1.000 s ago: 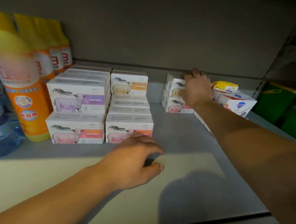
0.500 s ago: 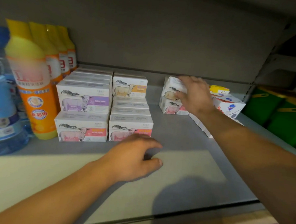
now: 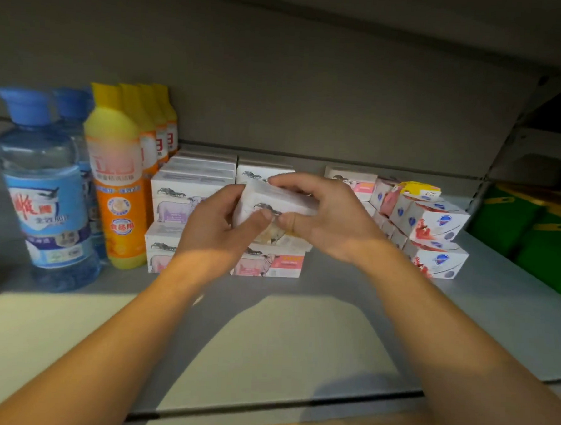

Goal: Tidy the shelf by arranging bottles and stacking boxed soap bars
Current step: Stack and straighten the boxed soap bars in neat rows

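Soap box [image 3: 275, 200]: white carton, sheep print, tilted; gripped by left hand [image 3: 220, 228] and right hand [image 3: 334, 221]. Held above stacked boxes [image 3: 266, 263] on shelf [image 3: 299, 327].

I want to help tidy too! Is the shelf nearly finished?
Partly. Done: the bottles stand in rows on the left, and sheep soap boxes sit stacked beside them. In hand: both hands, left and right, hold one soap box. Left: placing it, and the tilted blue-and-red boxes on the right look untidy.
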A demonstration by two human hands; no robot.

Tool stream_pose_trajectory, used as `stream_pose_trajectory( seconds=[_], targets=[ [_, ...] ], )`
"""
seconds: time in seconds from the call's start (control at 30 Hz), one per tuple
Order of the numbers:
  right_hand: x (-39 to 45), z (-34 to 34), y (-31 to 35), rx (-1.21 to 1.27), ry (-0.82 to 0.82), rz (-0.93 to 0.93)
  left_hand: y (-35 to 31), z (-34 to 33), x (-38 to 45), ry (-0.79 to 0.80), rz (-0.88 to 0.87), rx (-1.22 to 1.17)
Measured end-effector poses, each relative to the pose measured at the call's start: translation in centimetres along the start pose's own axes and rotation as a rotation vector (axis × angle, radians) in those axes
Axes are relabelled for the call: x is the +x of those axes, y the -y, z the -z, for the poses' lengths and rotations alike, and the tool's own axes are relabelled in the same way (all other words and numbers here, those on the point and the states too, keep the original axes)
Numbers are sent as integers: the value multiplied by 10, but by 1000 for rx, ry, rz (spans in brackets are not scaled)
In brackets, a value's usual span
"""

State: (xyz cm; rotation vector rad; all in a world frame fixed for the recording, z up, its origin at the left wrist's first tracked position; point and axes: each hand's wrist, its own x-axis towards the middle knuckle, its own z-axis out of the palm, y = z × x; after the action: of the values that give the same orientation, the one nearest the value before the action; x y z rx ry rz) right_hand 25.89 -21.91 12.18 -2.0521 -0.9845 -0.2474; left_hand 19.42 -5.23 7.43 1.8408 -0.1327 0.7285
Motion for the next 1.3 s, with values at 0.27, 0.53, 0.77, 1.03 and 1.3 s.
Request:
stream_pose_trajectory(
  seconds=[0.27,0.53,0.77,1.03,1.3],
  targets=[
    [2,-39,-31,521,-196,-116,8,12,7,-229,127,-154],
    [-1,-36,-38,625,-254,-153,6,8,8,-172,320,-453],
    [-2,-27,-30,945,-256,-262,-11,6,2,-17,305,-620],
    [-4,-15,-27,1216,-150,-510,-11,8,-2,106,174,-558],
    [-9,-22,-31,835,-188,-154,-8,14,4,-230,336,-332]
  ],
)
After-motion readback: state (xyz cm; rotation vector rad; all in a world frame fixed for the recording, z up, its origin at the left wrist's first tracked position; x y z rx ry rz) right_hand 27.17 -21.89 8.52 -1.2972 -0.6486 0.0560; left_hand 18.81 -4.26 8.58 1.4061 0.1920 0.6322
